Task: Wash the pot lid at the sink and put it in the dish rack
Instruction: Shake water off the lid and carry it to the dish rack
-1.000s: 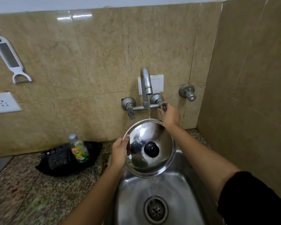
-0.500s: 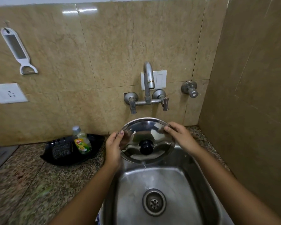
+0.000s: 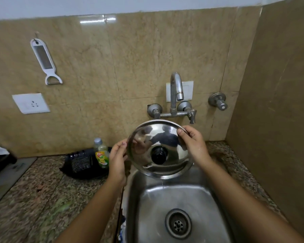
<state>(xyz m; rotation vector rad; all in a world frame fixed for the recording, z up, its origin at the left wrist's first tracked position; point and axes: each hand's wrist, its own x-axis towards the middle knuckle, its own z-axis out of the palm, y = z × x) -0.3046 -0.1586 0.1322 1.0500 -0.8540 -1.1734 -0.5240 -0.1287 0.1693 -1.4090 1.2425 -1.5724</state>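
Observation:
The round steel pot lid (image 3: 167,137) with a black knob in its middle is held tilted above the back of the steel sink (image 3: 151,204), its knob side facing me. My left hand (image 3: 117,158) grips its left rim and my right hand (image 3: 191,142) grips its upper right rim. Water drips from the lid's lower edge into the basin. The tap (image 3: 176,88) stands just behind the lid with no water running. No dish rack is in view.
A dish soap bottle (image 3: 101,153) stands in a black tray (image 3: 81,165) on the granite counter (image 3: 33,199) left of the sink. A peeler (image 3: 45,62) hangs on the tiled wall above a socket (image 3: 31,103). A side wall closes off the right.
My right hand left the tap handle and took the lid's right rim. The water stopped running. The lid has tipped more upright over the sink.

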